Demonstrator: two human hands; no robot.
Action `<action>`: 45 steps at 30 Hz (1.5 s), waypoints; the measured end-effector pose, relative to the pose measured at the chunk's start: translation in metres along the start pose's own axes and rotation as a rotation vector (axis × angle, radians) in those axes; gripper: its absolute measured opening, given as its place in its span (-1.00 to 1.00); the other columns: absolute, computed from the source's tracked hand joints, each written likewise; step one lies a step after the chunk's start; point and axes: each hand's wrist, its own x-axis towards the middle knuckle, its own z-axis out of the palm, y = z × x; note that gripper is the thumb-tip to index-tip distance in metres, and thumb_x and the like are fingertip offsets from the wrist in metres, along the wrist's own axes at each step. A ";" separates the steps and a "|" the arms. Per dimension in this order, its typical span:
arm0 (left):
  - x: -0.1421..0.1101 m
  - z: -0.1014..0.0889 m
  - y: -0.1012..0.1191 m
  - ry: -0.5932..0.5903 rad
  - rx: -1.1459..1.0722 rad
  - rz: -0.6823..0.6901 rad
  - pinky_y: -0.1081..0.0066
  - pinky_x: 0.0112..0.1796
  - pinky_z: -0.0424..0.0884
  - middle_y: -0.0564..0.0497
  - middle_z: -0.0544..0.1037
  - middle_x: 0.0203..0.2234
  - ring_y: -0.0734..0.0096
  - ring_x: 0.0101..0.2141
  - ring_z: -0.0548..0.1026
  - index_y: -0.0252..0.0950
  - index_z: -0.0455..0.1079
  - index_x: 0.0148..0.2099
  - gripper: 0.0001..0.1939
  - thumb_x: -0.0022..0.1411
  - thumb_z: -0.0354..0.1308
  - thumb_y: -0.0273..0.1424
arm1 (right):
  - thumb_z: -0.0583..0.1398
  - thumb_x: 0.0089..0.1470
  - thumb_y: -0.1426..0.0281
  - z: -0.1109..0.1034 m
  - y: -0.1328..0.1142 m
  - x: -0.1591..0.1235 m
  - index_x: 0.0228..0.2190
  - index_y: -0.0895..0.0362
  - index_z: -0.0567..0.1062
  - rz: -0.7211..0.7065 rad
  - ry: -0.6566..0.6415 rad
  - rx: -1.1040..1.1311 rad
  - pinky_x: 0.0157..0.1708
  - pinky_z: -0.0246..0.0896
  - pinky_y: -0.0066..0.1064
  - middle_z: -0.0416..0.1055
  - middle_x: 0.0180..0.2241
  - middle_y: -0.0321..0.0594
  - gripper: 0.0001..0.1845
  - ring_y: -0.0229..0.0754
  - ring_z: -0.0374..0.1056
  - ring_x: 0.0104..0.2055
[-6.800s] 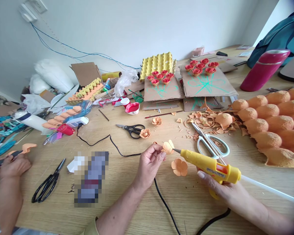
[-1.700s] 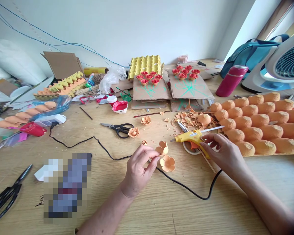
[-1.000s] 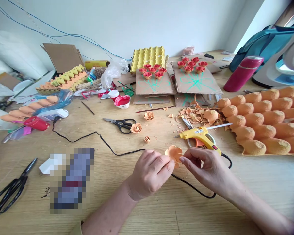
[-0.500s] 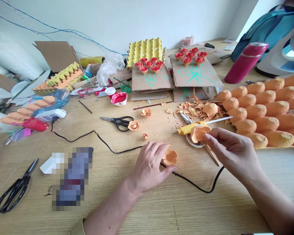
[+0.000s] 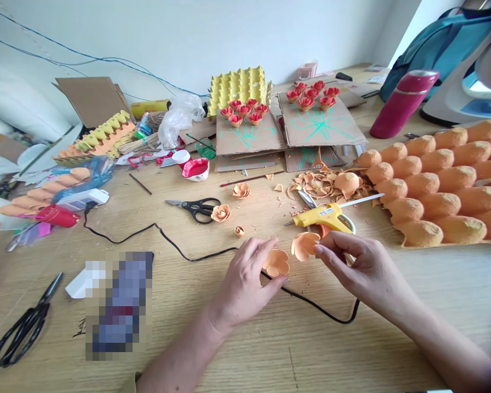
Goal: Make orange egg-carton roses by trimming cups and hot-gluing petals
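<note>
An orange flower cup, cut with rounded petals from egg-carton pulp, is pinched at its edge between the thumb and fingers of my right hand. Just left of it, a second petalled cup rests on the table. My left hand lies beside this cup, thumb and fingers apart around it; whether they touch it I cannot tell. Behind my right hand lies a yellow glue gun with a white glue stick in its back. A small rolled bud and two layered orange flowers, one a rosette, sit farther back.
Black-handled scissors lie mid-table, larger ones at left. A black cord crosses under my hands. Orange egg trays fill the right side, near pulp scraps. Red flowers stand on cardboard behind. A pink bottle stands at back right.
My right hand has come down and left with its flower cup, close to the other cup, uncovering more of the glue gun. My left hand stays about the same.
</note>
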 end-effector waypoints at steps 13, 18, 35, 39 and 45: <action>0.003 0.003 0.011 0.029 -0.438 -0.195 0.52 -0.37 0.49 -0.09 0.56 -0.08 0.37 -0.25 0.55 -0.24 0.40 0.03 -0.55 0.08 0.37 -0.50 | 0.14 0.24 0.11 0.008 -0.012 -0.007 -0.59 0.08 0.28 0.018 -0.139 0.196 -0.55 -0.06 -0.42 0.12 -0.63 -0.39 -0.55 -0.29 0.04 -0.56; 0.003 0.003 0.014 0.006 -0.504 -0.242 0.52 -0.33 0.47 -0.09 0.55 -0.09 0.38 -0.25 0.54 -0.26 0.40 0.03 -0.51 0.03 0.37 -0.53 | 0.13 0.26 0.20 0.020 -0.012 -0.011 -0.57 0.10 0.30 -0.016 -0.209 0.159 -0.53 -0.07 -0.42 0.13 -0.60 -0.40 -0.60 -0.31 0.02 -0.55; 0.007 0.001 0.015 -0.111 -0.911 -0.507 0.47 -0.25 0.46 -0.02 0.57 -0.22 0.40 -0.26 0.51 -0.28 0.41 -0.03 -0.50 -0.05 0.43 -0.50 | 0.11 0.23 0.14 0.022 -0.009 -0.007 -0.57 0.08 0.28 0.049 -0.199 0.118 -0.54 -0.09 -0.40 0.07 -0.61 -0.41 -0.59 -0.29 -0.02 -0.54; 0.007 0.002 0.014 -0.113 -0.920 -0.499 0.50 -0.25 0.46 0.01 0.57 -0.23 0.43 -0.26 0.52 -0.28 0.42 -0.03 -0.53 -0.02 0.40 -0.52 | 0.08 0.23 0.10 0.020 -0.007 -0.007 -0.57 0.08 0.29 0.062 -0.201 0.085 -0.53 -0.09 -0.39 0.08 -0.61 -0.40 -0.57 -0.28 0.01 -0.54; 0.005 0.003 0.012 -0.132 -0.922 -0.475 0.47 -0.20 0.47 0.00 0.59 -0.18 0.40 -0.22 0.54 -0.26 0.42 0.01 -0.51 -0.01 0.40 -0.54 | 0.08 0.23 0.11 0.020 -0.007 -0.006 -0.56 0.08 0.31 0.065 -0.213 0.068 -0.53 -0.08 -0.39 0.09 -0.61 -0.40 -0.58 -0.28 0.01 -0.54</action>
